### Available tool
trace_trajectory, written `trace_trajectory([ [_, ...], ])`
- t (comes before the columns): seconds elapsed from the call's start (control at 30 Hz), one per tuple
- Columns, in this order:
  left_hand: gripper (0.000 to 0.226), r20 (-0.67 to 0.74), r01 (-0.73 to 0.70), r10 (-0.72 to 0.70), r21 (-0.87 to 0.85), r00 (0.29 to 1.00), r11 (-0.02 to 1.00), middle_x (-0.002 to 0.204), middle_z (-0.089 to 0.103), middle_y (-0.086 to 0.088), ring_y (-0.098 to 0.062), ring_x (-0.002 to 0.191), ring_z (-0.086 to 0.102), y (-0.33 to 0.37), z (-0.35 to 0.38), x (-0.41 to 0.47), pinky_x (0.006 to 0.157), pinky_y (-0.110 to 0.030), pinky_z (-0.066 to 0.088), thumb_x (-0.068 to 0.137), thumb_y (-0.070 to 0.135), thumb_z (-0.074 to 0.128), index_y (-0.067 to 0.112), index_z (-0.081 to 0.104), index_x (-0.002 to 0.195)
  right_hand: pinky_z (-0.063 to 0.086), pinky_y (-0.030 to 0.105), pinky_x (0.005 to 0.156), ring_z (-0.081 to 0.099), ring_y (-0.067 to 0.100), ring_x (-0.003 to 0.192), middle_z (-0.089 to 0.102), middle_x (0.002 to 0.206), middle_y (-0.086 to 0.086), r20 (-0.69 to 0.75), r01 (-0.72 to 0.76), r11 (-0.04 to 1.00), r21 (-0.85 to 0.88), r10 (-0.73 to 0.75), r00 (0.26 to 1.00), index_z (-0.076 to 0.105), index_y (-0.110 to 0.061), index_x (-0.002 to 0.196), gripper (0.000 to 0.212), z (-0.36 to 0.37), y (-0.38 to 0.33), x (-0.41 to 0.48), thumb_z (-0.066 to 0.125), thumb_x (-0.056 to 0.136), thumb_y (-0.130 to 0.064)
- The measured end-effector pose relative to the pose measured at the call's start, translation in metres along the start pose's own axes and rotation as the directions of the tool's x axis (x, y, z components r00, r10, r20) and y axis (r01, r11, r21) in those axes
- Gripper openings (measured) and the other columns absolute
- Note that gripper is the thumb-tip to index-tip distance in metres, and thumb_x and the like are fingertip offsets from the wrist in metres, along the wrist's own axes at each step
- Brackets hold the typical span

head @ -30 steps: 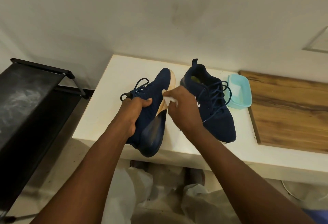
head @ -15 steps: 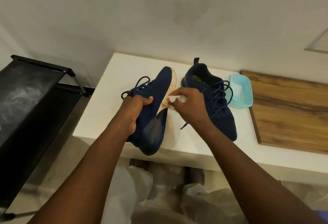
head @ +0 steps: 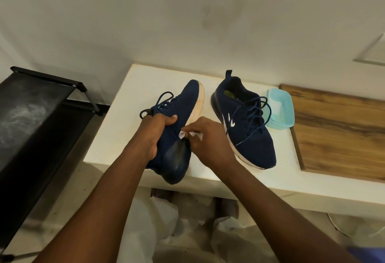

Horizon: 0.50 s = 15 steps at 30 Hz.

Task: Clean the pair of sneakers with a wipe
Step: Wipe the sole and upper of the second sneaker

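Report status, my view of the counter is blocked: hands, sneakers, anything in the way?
Left hand grips one sneaker, sole side exposed. Right hand pinches wipe against that sole. Other sneaker stands on counter beside teal tub. Nothing in the way.

Second sneaker [head: 248, 125] and tub [head: 280, 109] at right

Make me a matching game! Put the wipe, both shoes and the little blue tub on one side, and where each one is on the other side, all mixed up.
Things
1. wipe
2. tipped sneaker
3. logo sneaker
4. blue tub

Places
A. standing on the white ledge, no hand on it
B. gripped by the left hand
C. pinched by the right hand
D. at the edge of the wooden board

Pairs: 1-C, 2-B, 3-A, 4-D
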<state>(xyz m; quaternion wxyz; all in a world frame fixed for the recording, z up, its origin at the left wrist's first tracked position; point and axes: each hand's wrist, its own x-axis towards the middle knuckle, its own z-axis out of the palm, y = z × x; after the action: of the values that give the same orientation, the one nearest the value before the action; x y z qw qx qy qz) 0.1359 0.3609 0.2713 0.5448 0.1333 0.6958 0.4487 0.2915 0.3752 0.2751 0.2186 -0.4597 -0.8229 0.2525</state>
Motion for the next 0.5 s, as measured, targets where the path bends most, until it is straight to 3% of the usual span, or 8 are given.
trace_trajectory([
  [0.1, 0.045, 0.004, 0.003, -0.003, 0.013, 1.0, 1.0, 0.114, 0.074, -0.014, -0.036, 0.104, 0.069, 0.001, -0.002, 0.002, 0.098, -0.05, 0.055, 0.09, 0.024, 0.077, 0.009, 0.064, 0.13, 0.04, 0.015, 0.087, 0.061, 0.013, 0.098, 0.071, 0.107, 0.001, 0.112, 0.002, 1.0, 0.028, -0.006, 0.994, 0.075, -0.018, 0.107, 0.024, -0.003, -0.004, -0.002, 0.067, 0.088, -0.006],
  [0.2, 0.037, 0.017, -0.015, 0.015, -0.015, 1.0, 1.0, 0.107, 0.076, -0.011, -0.034, 0.099, 0.07, -0.001, 0.001, 0.001, 0.087, -0.045, 0.057, 0.089, 0.02, 0.077, 0.012, 0.067, 0.124, 0.049, 0.02, 0.09, 0.061, 0.008, 0.094, 0.071, 0.102, -0.003, -0.027, -0.013, 0.999, 0.046, 0.014, 1.0, 0.076, -0.02, 0.101, 0.022, -0.001, 0.008, 0.011, 0.065, 0.089, -0.006],
  [0.33, 0.04, 0.009, -0.021, 0.022, -0.015, 1.0, 1.0, 0.112, 0.073, -0.01, -0.034, 0.104, 0.067, -0.002, 0.002, 0.002, 0.1, -0.05, 0.053, 0.09, 0.023, 0.077, 0.012, 0.063, 0.126, 0.048, 0.026, 0.094, 0.061, 0.011, 0.1, 0.07, 0.107, -0.004, -0.152, -0.066, 0.997, 0.032, 0.07, 0.986, 0.074, -0.022, 0.104, 0.021, 0.004, 0.013, 0.019, 0.063, 0.091, -0.01],
  [0.4, 0.038, 0.005, -0.019, 0.019, -0.022, 1.0, 1.0, 0.109, 0.074, -0.01, -0.033, 0.102, 0.068, -0.002, 0.001, 0.003, 0.097, -0.049, 0.054, 0.09, 0.022, 0.077, 0.012, 0.065, 0.124, 0.044, 0.022, 0.094, 0.061, 0.012, 0.103, 0.069, 0.111, -0.001, -0.102, -0.085, 0.995, 0.048, 0.089, 0.991, 0.072, -0.02, 0.107, 0.021, 0.004, 0.008, 0.014, 0.061, 0.092, -0.009],
  [0.5, 0.036, 0.004, -0.02, 0.021, -0.036, 1.0, 0.999, 0.106, 0.076, -0.011, -0.033, 0.098, 0.071, -0.003, 0.001, 0.003, 0.089, -0.046, 0.057, 0.089, 0.02, 0.077, 0.011, 0.067, 0.123, 0.047, 0.021, 0.092, 0.059, 0.007, 0.099, 0.07, 0.108, -0.005, 0.091, -0.077, 0.994, 0.074, 0.07, 0.993, 0.073, -0.022, 0.104, 0.023, -0.005, -0.003, 0.0, 0.064, 0.089, -0.007],
])
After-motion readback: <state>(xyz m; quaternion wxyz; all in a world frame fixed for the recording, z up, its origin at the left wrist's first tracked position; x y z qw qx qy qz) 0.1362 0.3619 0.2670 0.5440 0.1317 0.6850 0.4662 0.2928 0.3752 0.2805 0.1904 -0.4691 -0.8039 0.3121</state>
